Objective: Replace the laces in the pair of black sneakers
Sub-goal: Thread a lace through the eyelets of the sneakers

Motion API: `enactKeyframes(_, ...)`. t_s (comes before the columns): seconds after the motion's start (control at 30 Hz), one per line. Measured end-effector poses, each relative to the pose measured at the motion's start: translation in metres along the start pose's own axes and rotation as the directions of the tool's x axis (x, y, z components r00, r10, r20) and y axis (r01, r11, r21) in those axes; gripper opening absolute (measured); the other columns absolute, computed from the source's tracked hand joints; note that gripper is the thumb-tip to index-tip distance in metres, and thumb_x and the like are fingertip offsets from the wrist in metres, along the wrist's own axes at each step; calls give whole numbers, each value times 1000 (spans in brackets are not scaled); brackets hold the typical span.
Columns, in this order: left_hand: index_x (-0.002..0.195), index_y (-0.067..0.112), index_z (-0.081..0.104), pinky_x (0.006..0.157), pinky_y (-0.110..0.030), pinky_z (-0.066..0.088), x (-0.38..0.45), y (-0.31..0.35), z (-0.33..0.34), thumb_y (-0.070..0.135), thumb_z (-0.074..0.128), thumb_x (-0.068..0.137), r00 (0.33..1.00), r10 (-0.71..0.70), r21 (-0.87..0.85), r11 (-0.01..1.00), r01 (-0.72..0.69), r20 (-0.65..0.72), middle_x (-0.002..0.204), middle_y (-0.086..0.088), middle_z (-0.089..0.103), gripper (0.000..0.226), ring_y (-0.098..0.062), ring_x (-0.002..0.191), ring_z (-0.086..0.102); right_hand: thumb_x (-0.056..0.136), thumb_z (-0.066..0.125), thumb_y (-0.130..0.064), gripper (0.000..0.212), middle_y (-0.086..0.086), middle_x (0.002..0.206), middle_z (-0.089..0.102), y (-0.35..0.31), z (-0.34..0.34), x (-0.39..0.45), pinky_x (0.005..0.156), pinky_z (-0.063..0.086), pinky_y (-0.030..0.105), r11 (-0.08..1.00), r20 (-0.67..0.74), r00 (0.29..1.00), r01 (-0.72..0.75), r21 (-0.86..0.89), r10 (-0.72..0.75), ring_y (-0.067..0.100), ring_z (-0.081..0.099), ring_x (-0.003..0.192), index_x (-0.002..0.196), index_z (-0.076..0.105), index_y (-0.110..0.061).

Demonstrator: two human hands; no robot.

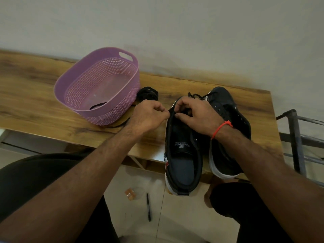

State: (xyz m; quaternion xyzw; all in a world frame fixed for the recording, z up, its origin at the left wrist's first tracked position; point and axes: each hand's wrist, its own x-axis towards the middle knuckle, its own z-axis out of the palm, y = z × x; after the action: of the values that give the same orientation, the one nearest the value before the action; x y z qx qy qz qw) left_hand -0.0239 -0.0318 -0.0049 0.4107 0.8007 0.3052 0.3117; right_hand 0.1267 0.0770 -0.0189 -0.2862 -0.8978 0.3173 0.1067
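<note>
Two black sneakers lie side by side at the wooden table's (43, 106) 4 o'clock corner, long axes running 6 to 12 o'clock, toes toward 12, heels overhanging the near edge. The left sneaker (183, 155) is being laced: the left hand (149, 118) pinches a black lace end (171, 111), and the right hand (194, 116) curls over its eyelets. The right sneaker (228, 130) touches it. One lace bundle (148, 93) sits beside one purple basket (98, 85) at 10 o'clock.

Both hands, left hand (149, 116) and right hand (194, 116), pinch a black lace (172, 112) at the near sneaker (182, 155). Second sneaker (228, 120) just right; purple basket (84, 81) left on tabletop (35, 88).
</note>
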Motion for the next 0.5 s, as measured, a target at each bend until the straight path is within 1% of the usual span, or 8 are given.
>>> enactKeyframes(0.1, 84, 24, 70, 97, -41, 51, 1, 5, -7, 36, 68, 88, 965, 193, 127, 977, -172, -176, 115, 9, 62, 13, -8, 106, 57, 98, 60, -29, 19, -8, 103, 69, -3, -2, 0, 85, 45, 19, 1000, -46, 999, 23, -11, -23, 6, 61, 93, 113, 68, -21)
enactKeyframes(0.17, 84, 31, 65, 110, -56, 38, -1, 11, -15, 40, 63, 85, 898, 355, 170, 932, -320, -260, 137, 9, 52, 9, -18, 132, 44, 98, 57, -38, 26, -5, 106, 70, -4, -2, 2, 90, 47, 29, 998, -49, 998, 48, -38, -50, 11, 61, 97, 115, 70, -21)
enactKeyframes(0.2, 87, 30, 64, 113, -58, 28, -3, 14, -19, 37, 63, 86, 855, 431, 191, 901, -390, -289, 147, 8, 47, 7, -23, 143, 35, 98, 57, -41, 28, -5, 105, 70, -4, -2, 3, 90, 48, 33, 998, -34, 998, 56, -41, -58, 11, 61, 97, 114, 71, -22)
enactKeyframes(0.27, 92, 22, 65, 113, -52, 15, -5, 17, -22, 28, 64, 89, 746, 576, 266, 817, -512, -335, 159, 3, 39, 7, -30, 154, 17, 96, 59, -45, 27, -5, 103, 69, -4, 0, 3, 91, 48, 38, 996, -17, 997, 80, -47, -81, 11, 60, 96, 109, 72, -25)
enactKeyframes(0.33, 96, 15, 66, 114, -48, 13, -4, 16, -20, 23, 63, 91, 650, 658, 318, 753, -576, -379, 159, -2, 40, 9, -32, 155, 15, 95, 62, -43, 25, -4, 101, 68, -4, 0, 2, 91, 49, 42, 995, -25, 995, 95, -35, -96, 12, 59, 96, 104, 73, -23)
enactKeyframes(0.37, 102, 13, 66, 117, -50, 17, -3, 15, -18, 20, 61, 93, 638, 658, 299, 752, -587, -400, 154, -3, 47, 13, -32, 154, 21, 95, 63, -42, 24, -4, 101, 67, -5, -1, 2, 91, 49, 42, 995, -31, 995, 93, -24, -93, 14, 59, 97, 102, 73, -22)
enactKeyframes(0.43, 118, 7, 62, 115, -50, 35, -1, 12, -13, 17, 57, 98, 677, 603, 144, 782, -607, -423, 131, 2, 63, 23, -23, 142, 45, 94, 64, -40, 23, -3, 103, 66, -8, -4, 2, 93, 48, 41, 997, -29, 996, 82, -5, -82, 16, 58, 100, 103, 73, -21)
enactKeyframes(0.5, 115, 6, 58, 90, -29, 54, -2, 13, -8, 16, 53, 103, 767, 515, -56, 816, -575, -384, 117, 4, 69, 16, -6, 112, 65, 93, 66, -35, 22, 1, 108, 66, -9, -6, 2, 96, 46, 42, 995, -23, 995, 94, -34, -95, 20, 58, 104, 105, 73, -18)
